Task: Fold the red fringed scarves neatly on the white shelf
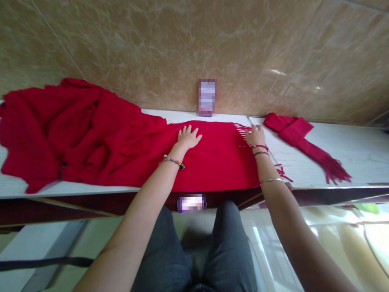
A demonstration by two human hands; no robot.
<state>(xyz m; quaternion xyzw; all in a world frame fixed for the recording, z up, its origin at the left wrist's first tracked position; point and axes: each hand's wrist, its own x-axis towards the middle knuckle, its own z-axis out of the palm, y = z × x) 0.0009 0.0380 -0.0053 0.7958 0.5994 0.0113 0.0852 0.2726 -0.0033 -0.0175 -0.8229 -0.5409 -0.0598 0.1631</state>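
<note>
Much of the white tabletop [361, 142] was covered by the large red scarf [142, 158], which was spread over the tabletop's left and middle parts. Its left portion was heaped in loose folds, its right portion was laid flat, and its fringed end was turned toward the tabletop's right part. There, the small red scarf [293, 133] was laid folded, with its tassels pointed toward the tabletop's front edge. By the tabletop's back edge, an upright blurred rectangle [207, 97] was seen against the marbled wall [146, 52]; at the front edge, a second blurred rectangle [191, 203] was seen.

Both arms were stretched across the tabletop's front edge. The left hand [189, 138] was pressed palm down on the large red scarf, near the tabletop's middle, with its fingers spread wide. The right hand [255, 137] was set at the fringed end, toward the tabletop's back edge, with its fingers slightly bent; whether any strands were pinched could not be told. A beaded bracelet [172, 160] was worn on the left wrist, red cords [260, 148] on the right.
</note>
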